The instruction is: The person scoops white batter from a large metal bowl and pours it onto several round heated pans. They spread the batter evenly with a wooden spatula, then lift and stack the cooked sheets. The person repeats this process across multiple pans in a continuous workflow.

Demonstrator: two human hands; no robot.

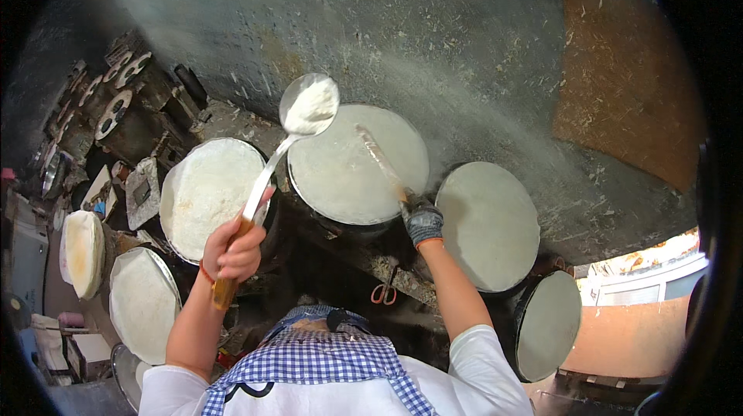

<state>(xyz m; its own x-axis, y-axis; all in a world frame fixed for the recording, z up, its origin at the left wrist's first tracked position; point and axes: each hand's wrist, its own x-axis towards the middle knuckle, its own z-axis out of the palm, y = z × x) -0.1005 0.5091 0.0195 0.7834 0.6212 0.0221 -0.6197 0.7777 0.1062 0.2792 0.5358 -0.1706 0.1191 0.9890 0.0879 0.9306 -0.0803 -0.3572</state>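
My bare left hand (pixel 234 250) grips the wooden handle of a large metal ladle (pixel 310 105). Pale batter or flour fills part of its bowl, held up beyond the middle round griddle (pixel 331 184). A dark knit glove covers my right hand (pixel 424 223), which is closed around a long, thin spreading stick (pixel 377 157). The stick reaches over the whitish layer on the middle griddle; whether it touches is hard to tell. On the left, a griddle (pixel 212 201) bears a white, dry-looking sheet. Another griddle (pixel 490 224) on the right has a smooth pale-grey surface.
Scissors (pixel 384 293) with red handles lie between the griddles and my apron. More round griddles stand at lower left (pixel 144 306) and far right (pixel 548 326). Stacked flatbreads (pixel 84 253) and sooty perforated cylinders (pixel 116 114) are leftward. Steam drifts before the stained wall (pixel 441 27).
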